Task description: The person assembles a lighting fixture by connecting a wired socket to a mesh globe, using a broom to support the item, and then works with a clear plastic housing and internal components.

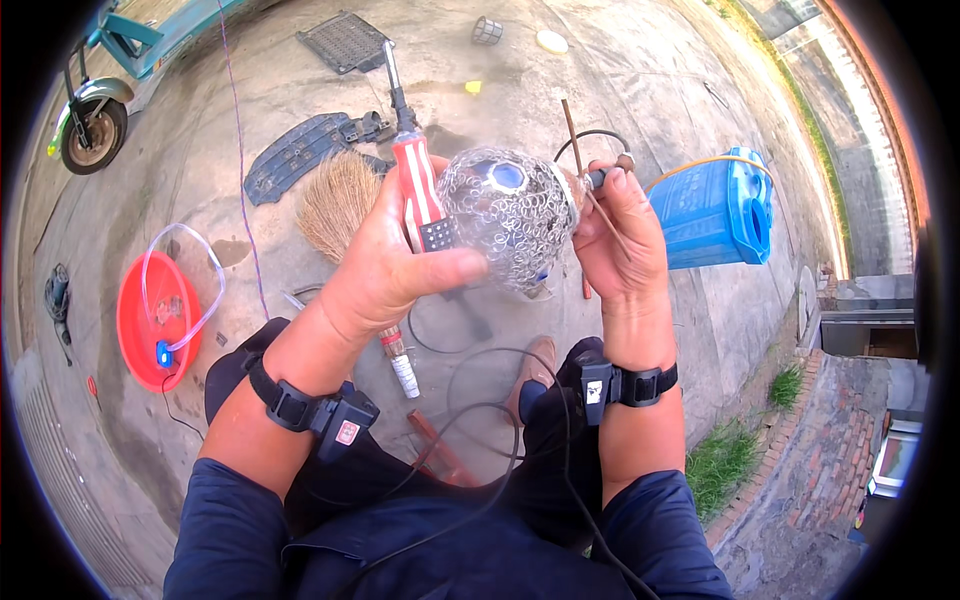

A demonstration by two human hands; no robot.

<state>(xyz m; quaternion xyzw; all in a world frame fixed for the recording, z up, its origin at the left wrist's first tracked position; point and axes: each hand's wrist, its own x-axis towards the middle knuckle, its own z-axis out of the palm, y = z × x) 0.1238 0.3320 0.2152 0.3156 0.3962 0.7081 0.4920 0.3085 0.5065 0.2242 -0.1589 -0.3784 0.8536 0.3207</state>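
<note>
The left hand [385, 265] grips a red-striped screwdriver [420, 190] and steadies a silvery mesh globe [505, 215] held above the knees, the right hand [620, 235] pinches its neck and cable [590, 140], so the work looks mid-way, nothing set down.

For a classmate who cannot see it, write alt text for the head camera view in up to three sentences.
Two bare hands hold a silvery mesh globe over a concrete yard; the left hand also clasps a red-and-white striped screwdriver, and the right hand pinches the globe's neck. Around lie a straw broom, a red basin and a blue plastic tank.
</note>
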